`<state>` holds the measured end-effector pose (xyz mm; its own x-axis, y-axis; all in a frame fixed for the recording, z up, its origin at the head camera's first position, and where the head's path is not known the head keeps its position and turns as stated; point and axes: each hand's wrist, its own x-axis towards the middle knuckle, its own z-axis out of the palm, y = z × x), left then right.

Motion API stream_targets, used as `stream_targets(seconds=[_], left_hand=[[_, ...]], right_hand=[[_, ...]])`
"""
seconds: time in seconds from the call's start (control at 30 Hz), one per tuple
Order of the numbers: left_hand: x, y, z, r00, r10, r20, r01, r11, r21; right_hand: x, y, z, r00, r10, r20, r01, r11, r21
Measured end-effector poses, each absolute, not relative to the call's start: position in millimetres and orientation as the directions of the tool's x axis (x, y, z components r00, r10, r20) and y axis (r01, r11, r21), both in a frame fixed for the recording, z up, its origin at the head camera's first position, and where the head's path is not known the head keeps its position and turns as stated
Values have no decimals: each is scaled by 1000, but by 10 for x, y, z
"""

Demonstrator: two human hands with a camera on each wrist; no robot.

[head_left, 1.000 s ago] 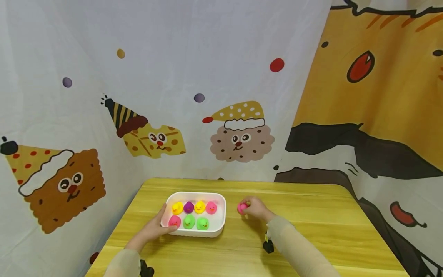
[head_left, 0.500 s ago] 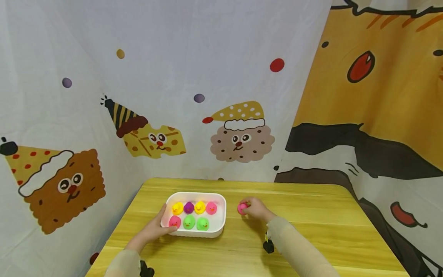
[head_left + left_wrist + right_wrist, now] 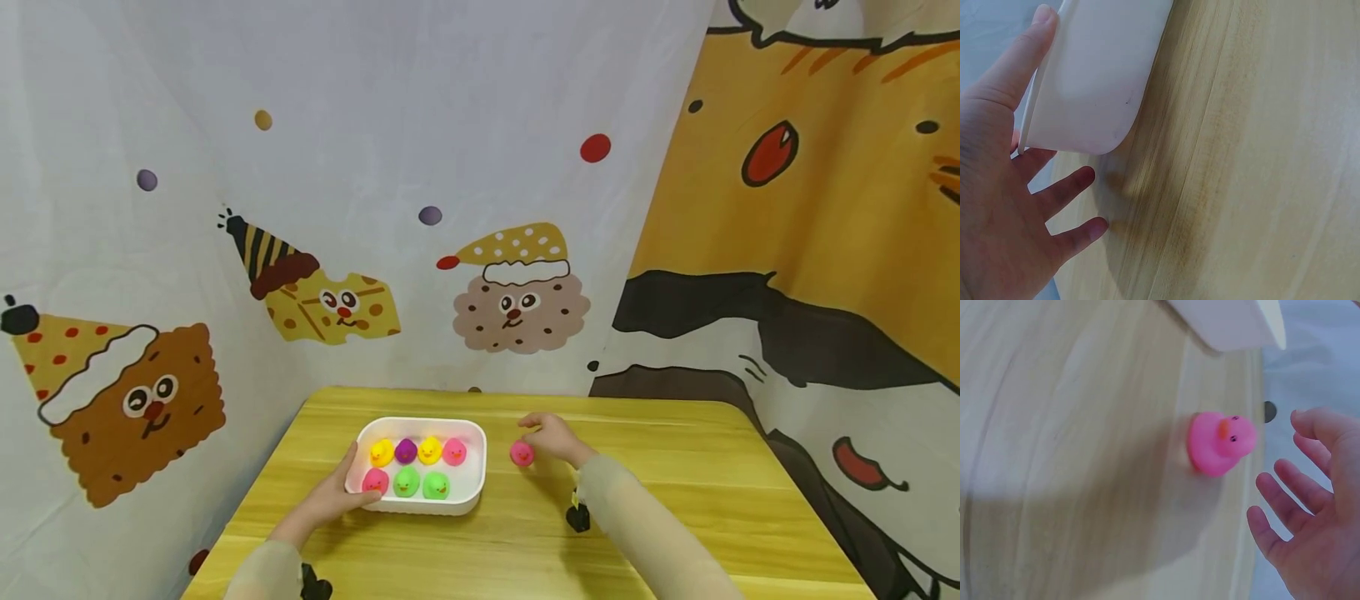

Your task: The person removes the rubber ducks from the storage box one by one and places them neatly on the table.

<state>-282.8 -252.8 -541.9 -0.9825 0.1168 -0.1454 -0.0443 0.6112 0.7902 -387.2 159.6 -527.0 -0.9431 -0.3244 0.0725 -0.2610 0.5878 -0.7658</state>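
A white plastic tray stands on the table with two rows of small rubber ducks in it. The back row has two yellow ducks, a purple duck and a pink one; the front row has a pink and two green ones. At the tray's left end my left hand holds its corner, thumb over the near rim, other fingers spread in the left wrist view. A single pink rubber duck sits upright on the table right of the tray. Beside and above it, my right hand is apart from it, fingers spread and holding nothing.
The wooden table reaches back to a white curtain printed with cartoon figures. Black wrist devices hang under both sleeves. Bare wood shows to the right of the right hand.
My right hand has let go of the pink duck and lifted slightly up and away, its fingers now opened. The duck stays on the table. My left hand keeps its hold on the tray.
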Motion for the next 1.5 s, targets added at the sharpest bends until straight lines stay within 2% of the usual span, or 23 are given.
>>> stream_targets(seconds=[0.53, 0.9, 1.5], left_hand=[[-2847, -2577, -5479, -983, 133, -123, -16, 611, 791], [-2856, -2566, -5469, -984, 133, -119, -16, 599, 800], [-2836, -2570, -5481, -985, 128, -112, -17, 581, 814]], right_hand=[[-3876, 1240, -5008, -921, -386, 55, -288, 579, -763], [-3862, 918, -4979, -900, -434, 44, -292, 524, -800], [-3820, 639, -4985, -867, -498, -17, -288, 529, -798]])
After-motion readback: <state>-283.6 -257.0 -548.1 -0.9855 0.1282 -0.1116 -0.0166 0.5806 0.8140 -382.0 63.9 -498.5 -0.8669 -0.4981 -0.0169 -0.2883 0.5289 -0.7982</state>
